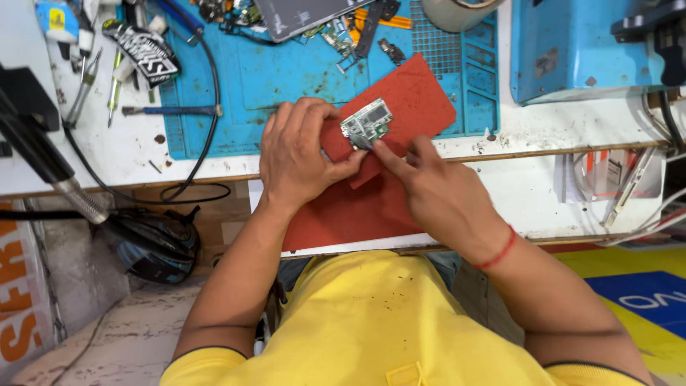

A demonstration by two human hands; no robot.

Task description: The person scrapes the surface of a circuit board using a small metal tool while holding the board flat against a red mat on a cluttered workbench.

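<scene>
left hand [300, 154]: closed on small circuit board [366, 123], pinned flat so it is steadied | right hand [436, 187]: fingers pinched together, tips at the board's lower edge | board is kept on red mat [418, 96] | blue work mat [286, 78] lies behind.
</scene>
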